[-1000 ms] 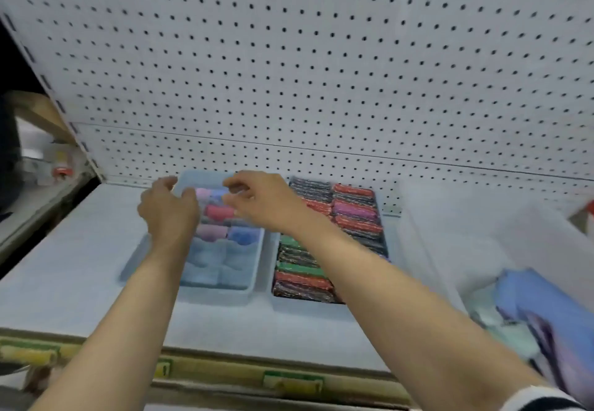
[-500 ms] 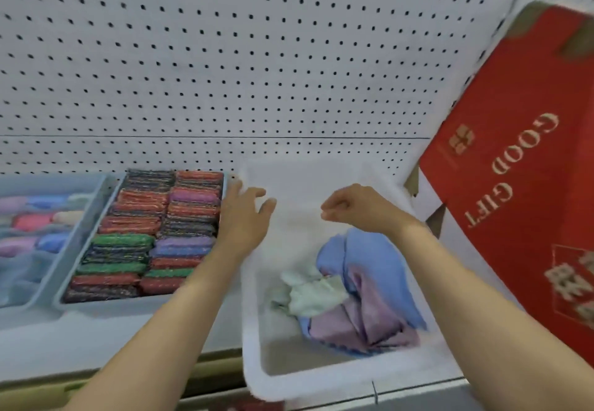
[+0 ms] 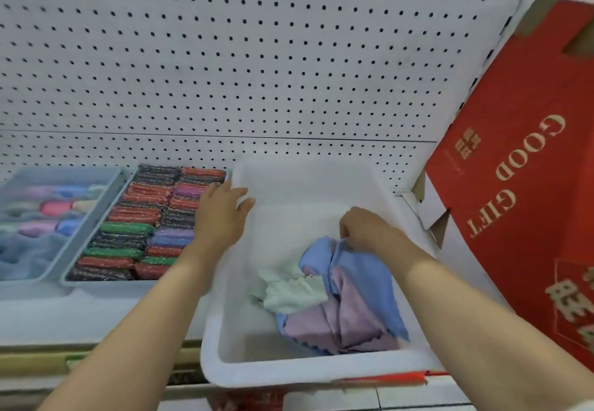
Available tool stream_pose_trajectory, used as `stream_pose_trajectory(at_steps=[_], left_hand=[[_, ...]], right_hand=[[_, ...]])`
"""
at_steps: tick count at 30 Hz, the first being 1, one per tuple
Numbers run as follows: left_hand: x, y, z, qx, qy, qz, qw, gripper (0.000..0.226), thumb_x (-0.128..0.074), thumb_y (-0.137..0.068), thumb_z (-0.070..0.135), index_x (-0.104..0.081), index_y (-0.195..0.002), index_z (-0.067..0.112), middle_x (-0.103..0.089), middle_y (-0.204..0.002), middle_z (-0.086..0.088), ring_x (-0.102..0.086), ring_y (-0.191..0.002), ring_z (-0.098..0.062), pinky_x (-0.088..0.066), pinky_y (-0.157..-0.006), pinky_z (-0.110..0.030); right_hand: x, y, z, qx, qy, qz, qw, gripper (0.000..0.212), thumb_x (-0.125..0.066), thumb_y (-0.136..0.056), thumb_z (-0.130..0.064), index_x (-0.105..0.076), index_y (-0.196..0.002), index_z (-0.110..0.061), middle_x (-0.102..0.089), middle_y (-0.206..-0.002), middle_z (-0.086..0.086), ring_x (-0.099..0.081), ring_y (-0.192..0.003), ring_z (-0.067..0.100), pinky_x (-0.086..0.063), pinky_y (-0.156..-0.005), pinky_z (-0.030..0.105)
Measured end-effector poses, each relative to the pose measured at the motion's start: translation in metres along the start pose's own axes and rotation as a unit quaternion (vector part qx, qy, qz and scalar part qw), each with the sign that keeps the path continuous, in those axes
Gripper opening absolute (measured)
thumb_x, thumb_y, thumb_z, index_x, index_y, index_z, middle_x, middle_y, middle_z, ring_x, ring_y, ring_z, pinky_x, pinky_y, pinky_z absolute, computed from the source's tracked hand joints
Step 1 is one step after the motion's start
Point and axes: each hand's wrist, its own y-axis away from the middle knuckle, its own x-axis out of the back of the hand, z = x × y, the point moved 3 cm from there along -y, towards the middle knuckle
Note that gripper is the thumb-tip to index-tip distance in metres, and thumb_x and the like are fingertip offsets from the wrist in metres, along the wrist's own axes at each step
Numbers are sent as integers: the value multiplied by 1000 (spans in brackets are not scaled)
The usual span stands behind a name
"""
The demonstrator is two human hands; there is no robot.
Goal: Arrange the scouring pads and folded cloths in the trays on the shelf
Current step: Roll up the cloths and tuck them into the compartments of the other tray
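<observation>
A white tub [image 3: 289, 370] on the shelf holds loose cloths: a blue cloth [image 3: 363, 266], a pink cloth [image 3: 337, 323] and a pale green cloth [image 3: 289, 291]. My right hand [image 3: 363, 227] pinches the top edge of the blue cloth inside the tub. Fingers straight, my left hand [image 3: 221, 214] rests on the tub's left rim. To the left, a grey tray [image 3: 96, 283] is packed with several coloured scouring pads [image 3: 141, 217]. Further left, another grey tray [image 3: 19, 277] holds folded cloths [image 3: 54, 208] in pink, blue and green.
A white pegboard wall [image 3: 257, 57] backs the shelf. A tall red gift box [image 3: 520, 204] leans at the right, close to the tub. The shelf's front edge [image 3: 38, 362] carries a yellowish price rail.
The view swung right from the trays to the white tub. Both hands left the cloth tray; my left hand now rests on the tub's rim and my right hand dropped onto the blue cloth.
</observation>
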Motion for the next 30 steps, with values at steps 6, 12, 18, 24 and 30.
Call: stream_pose_trajectory(at_steps=[6,12,18,24,30], left_hand=[[25,10,31,-10,88,-6,996,52,-61,-93,47,-59,-137,18,-42,-154,-8,-27,-147,-26,-21,-119,-40],[79,22,117,-98,387,-180,899,42,-77,-85,31,-61,-124,28,-75,-102,10,-68,-98,-1,-51,-93,-22],[99,9,119,-80,460,-130,875,19,-71,-89,12,-68,-107,18,-76,-93,-10,-72,-84,-18,-54,-80,-33],[102,0,99,-8,562,-111,819,18,-69,-80,21,-67,-94,10,-74,-95,-13,-69,-87,-27,-51,-91,-49],[116,-5,100,-64,571,-117,810,34,-76,-80,13,-63,-112,13,-75,-99,-11,-71,-92,-25,-55,-83,-38]], right_hand=[[83,33,-9,138,-311,76,937,9,-68,-81,-20,-63,-83,-26,-65,-85,-3,-57,-80,13,-43,-74,28],[159,74,-45,201,-431,135,869,22,-73,-81,-8,-69,-99,-20,-69,-88,7,-62,-77,13,-51,-73,31],[176,84,-49,157,-512,210,818,33,-77,-81,-13,-68,-111,-25,-70,-107,-10,-65,-98,6,-54,-80,23],[171,80,-58,153,-616,155,757,15,-68,-91,-10,-71,-106,-8,-77,-99,8,-73,-90,18,-58,-84,29],[180,74,-66,149,-624,200,741,12,-70,-90,-13,-71,-100,-7,-74,-92,18,-70,-79,23,-57,-81,37]])
